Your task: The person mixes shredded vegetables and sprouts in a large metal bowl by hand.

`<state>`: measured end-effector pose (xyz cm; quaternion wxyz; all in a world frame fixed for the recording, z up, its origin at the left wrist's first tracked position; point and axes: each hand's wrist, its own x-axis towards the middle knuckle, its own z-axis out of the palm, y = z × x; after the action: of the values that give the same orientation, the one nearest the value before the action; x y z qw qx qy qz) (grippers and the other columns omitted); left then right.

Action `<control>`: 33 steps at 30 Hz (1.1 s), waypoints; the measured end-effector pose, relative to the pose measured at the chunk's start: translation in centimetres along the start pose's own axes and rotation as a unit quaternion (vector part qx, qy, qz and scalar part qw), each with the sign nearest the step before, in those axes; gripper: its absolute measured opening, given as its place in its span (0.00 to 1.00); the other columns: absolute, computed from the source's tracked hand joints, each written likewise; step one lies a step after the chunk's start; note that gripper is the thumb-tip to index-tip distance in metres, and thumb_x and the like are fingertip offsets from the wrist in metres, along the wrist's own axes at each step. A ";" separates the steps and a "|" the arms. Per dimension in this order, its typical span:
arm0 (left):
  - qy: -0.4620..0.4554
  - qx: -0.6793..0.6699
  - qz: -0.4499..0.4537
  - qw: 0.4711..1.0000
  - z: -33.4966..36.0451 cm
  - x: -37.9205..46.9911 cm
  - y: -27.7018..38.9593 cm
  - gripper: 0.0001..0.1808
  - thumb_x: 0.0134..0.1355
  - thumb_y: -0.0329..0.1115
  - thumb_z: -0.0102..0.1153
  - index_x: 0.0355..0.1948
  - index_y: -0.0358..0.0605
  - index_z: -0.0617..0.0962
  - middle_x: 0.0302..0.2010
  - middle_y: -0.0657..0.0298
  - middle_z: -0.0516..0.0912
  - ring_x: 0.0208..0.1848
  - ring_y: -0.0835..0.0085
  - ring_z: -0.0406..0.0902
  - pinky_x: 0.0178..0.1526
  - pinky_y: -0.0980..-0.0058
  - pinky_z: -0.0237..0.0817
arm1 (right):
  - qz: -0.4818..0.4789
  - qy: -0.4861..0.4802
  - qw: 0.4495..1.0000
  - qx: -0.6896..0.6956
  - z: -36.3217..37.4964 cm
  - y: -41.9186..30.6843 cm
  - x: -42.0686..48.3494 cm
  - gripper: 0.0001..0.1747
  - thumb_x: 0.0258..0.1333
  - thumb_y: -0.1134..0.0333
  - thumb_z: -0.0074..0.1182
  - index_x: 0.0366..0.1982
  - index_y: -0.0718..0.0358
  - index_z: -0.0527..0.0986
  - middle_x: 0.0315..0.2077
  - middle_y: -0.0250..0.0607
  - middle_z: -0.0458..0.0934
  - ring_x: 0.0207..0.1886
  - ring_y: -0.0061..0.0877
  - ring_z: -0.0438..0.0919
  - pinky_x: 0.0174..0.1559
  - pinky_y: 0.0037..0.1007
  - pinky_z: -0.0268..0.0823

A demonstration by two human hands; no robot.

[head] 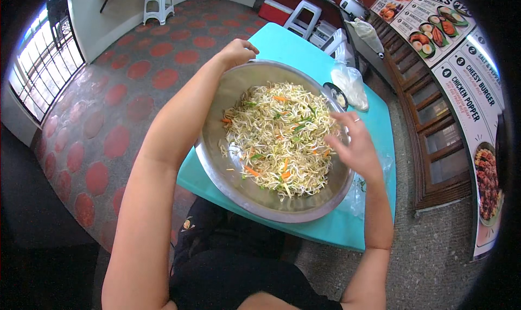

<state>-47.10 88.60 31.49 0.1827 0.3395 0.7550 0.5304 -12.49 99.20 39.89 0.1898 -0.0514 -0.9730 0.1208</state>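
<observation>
A wide stainless-steel bowl stands on a turquoise table in front of me. Inside lies a heap of bean sprouts, mixed with orange carrot strips and bits of green vegetable. My left hand grips the bowl's far rim, its fingers curled and partly hidden. Over the right side of the sprouts is my right hand, slightly blurred, wearing a ring. Its thumb and fingers are apart and hold nothing; whether the fingertips touch the sprouts is unclear.
Behind the bowl's right rim are a small black dish with pale pieces and a plastic bag of white contents. Clear plastic with green scraps lies at the table's right. White stools and a red cooler stand beyond the table.
</observation>
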 end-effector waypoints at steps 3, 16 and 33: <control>-0.001 -0.007 -0.005 1.000 0.3 0.1 0.3 0.17 0.51 0.32 0.56 0.42 0.41 0.82 0.40 0.52 0.83 0.43 0.67 0.79 0.48 0.70 0.69 | -0.035 -0.085 0.994 -0.051 1.6 -1.2 -1.6 0.16 0.46 0.71 0.56 0.42 0.62 0.73 0.36 0.46 0.72 0.46 0.43 0.72 0.46 0.40 0.67; 0.002 0.015 0.007 1.000 0.1 0.0 0.1 0.17 0.51 0.31 0.55 0.43 0.41 0.82 0.39 0.53 0.83 0.42 0.67 0.79 0.47 0.70 0.69 | 0.026 -0.212 0.975 -0.053 -3.3 -2.5 -3.2 0.10 0.47 0.68 0.58 0.34 0.62 0.75 0.30 0.44 0.75 0.38 0.41 0.76 0.41 0.39 0.68; 0.022 0.126 0.054 0.990 -0.2 -0.2 0.4 0.17 0.54 0.31 0.54 0.45 0.39 0.80 0.40 0.52 0.82 0.41 0.68 0.80 0.46 0.71 0.69 | 0.076 0.007 0.962 0.262 -0.4 2.3 4.6 0.15 0.53 0.70 0.55 0.44 0.67 0.76 0.32 0.42 0.81 0.31 0.23 0.79 0.33 0.24 0.70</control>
<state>-46.94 88.41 31.86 0.0931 0.3884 0.8001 0.4477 -16.47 102.16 41.36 0.1941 -0.0744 -0.8991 0.3854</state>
